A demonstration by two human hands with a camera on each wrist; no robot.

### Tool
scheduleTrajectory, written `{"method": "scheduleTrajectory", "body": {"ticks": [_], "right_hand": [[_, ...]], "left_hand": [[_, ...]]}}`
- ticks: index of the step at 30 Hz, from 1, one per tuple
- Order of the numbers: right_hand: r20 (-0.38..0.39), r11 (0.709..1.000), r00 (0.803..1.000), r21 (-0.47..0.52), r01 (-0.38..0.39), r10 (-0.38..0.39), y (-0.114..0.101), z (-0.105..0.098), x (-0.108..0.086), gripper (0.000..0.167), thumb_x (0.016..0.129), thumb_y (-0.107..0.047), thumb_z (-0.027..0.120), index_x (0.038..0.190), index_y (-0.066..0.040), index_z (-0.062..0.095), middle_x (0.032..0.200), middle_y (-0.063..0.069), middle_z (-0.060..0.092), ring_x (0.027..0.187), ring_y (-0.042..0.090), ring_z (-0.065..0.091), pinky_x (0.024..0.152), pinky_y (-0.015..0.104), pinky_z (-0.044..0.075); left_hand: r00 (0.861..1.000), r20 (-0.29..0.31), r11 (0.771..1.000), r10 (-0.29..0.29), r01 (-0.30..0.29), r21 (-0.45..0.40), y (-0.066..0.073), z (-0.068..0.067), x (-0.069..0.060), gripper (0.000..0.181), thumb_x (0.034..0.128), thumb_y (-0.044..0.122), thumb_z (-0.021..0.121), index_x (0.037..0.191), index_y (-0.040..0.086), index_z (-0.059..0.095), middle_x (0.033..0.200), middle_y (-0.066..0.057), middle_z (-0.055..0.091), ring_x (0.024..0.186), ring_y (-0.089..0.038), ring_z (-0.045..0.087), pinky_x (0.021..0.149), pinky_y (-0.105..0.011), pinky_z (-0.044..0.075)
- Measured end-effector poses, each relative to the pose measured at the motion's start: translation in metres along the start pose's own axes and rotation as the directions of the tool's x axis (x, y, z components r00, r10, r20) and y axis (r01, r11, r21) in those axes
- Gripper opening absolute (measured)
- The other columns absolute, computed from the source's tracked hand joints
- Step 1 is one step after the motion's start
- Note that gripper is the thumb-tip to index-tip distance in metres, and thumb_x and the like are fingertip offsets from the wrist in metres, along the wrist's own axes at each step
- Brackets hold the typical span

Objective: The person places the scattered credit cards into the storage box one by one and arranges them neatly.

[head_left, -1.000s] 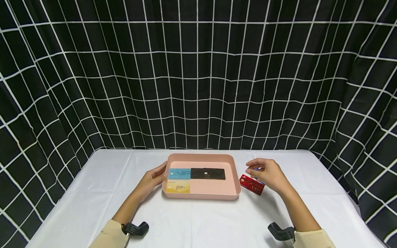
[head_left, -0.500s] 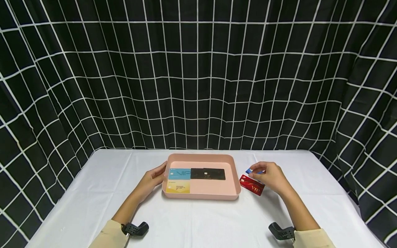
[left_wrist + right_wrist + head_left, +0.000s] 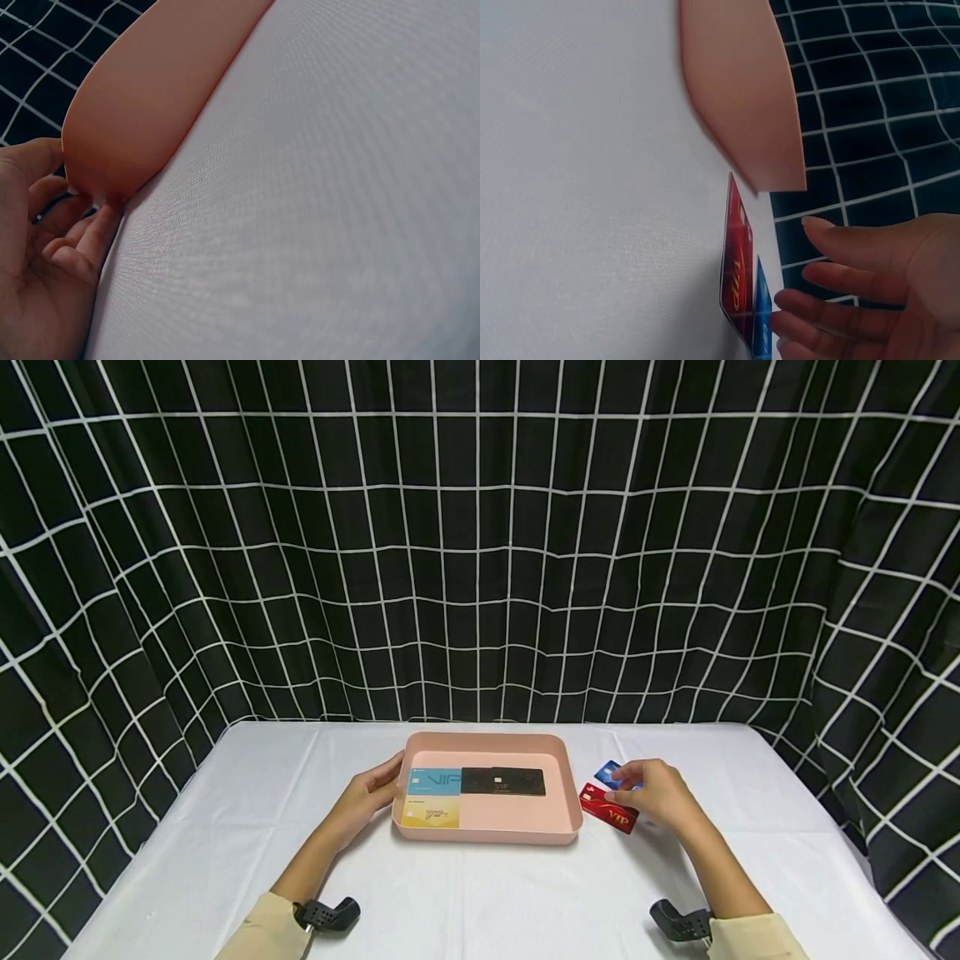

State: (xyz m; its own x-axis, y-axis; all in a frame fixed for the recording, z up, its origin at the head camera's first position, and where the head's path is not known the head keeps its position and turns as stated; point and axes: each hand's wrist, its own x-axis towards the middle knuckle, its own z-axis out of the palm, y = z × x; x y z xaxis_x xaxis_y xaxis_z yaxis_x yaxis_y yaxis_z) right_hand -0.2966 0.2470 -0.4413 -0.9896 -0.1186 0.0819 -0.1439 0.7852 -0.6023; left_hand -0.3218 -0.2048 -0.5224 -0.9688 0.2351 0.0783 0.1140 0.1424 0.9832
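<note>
My left hand (image 3: 369, 790) holds the pink tray (image 3: 517, 837) at its left side. In the left wrist view its thumb is at the rim, with curled fingers at the tray's lower edge. Inside lie a light blue VIP card (image 3: 433, 782), a yellow card (image 3: 430, 812) and black cards (image 3: 517, 781). Right of the tray, my right hand (image 3: 660, 789) hovers low over a red VIP card (image 3: 600, 806) and a dark blue card (image 3: 606, 772), which it partly covers. In the right wrist view, thumb and fingers stand apart, with fingertips beside the blue card (image 3: 762, 315).
A white cloth (image 3: 480, 902) covers the table under the tray and cards. Black curtain fabric with a white grid (image 3: 480, 568) hangs behind and at both sides. Each wrist carries a black camera mount (image 3: 681, 921).
My right hand has moved slightly down and toward me, uncovering more of the dark blue card. The left hand and tray stay put.
</note>
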Motion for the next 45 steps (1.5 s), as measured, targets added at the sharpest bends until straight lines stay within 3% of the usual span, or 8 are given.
{"method": "scheduleTrajectory", "body": {"ticks": [5,12,20,37,45], "right_hand": [[0.033,0.999,0.999,-0.030,-0.029,0.030,0.001,0.001,0.000,0.035,0.082,-0.014,0.082,0.107,0.007,0.072,0.089,0.014,0.072,0.083,0.027,0.063,0.064,0.036,0.052],[0.067,0.993,0.995,-0.098,-0.071,0.077,0.003,0.002,0.000,0.039,0.079,-0.017,0.085,0.107,0.007,0.072,0.094,0.019,0.070,0.083,0.027,0.061,0.065,0.038,0.052],[0.107,0.986,0.988,-0.131,-0.101,0.116,0.004,0.005,0.000,0.048,0.075,-0.024,0.090,0.107,0.005,0.071,0.089,0.013,0.063,0.083,0.027,0.057,0.065,0.038,0.049],[0.119,0.978,0.985,-0.184,-0.100,0.123,0.001,0.011,-0.001,0.049,0.072,-0.021,0.091,0.109,0.002,0.070,0.086,0.011,0.060,0.084,0.027,0.056,0.069,0.042,0.049],[0.110,0.973,0.990,-0.222,-0.065,0.092,0.003,0.013,-0.002,0.045,0.072,-0.016,0.090,0.107,0.002,0.070,0.089,0.013,0.063,0.083,0.028,0.057,0.070,0.045,0.050]], "left_hand": [[1.000,0.004,1.000,-0.001,0.001,-0.009,0.000,0.000,0.000,0.060,0.1028,0.018,0.061,0.158,0.014,0.037,0.161,-0.008,0.037,0.148,-0.026,0.036,0.114,-0.042,0.041],[1.000,0.009,1.000,-0.003,0.003,-0.014,0.000,0.001,0.000,0.061,0.1029,0.020,0.061,0.158,0.014,0.036,0.162,-0.008,0.035,0.148,-0.027,0.035,0.114,-0.041,0.040],[1.000,0.005,1.000,-0.010,0.010,-0.007,0.000,0.001,0.001,0.061,0.1029,0.021,0.062,0.158,0.014,0.037,0.162,-0.008,0.035,0.148,-0.027,0.035,0.113,-0.040,0.041],[1.000,0.004,1.000,-0.007,0.007,-0.011,-0.002,-0.001,0.000,0.061,0.1029,0.020,0.061,0.158,0.014,0.037,0.161,-0.009,0.037,0.147,-0.027,0.037,0.114,-0.041,0.041],[1.000,0.005,1.000,-0.005,0.005,-0.009,-0.003,-0.001,-0.001,0.061,0.1029,0.021,0.061,0.158,0.014,0.037,0.161,-0.009,0.037,0.148,-0.027,0.036,0.114,-0.041,0.041]]}}
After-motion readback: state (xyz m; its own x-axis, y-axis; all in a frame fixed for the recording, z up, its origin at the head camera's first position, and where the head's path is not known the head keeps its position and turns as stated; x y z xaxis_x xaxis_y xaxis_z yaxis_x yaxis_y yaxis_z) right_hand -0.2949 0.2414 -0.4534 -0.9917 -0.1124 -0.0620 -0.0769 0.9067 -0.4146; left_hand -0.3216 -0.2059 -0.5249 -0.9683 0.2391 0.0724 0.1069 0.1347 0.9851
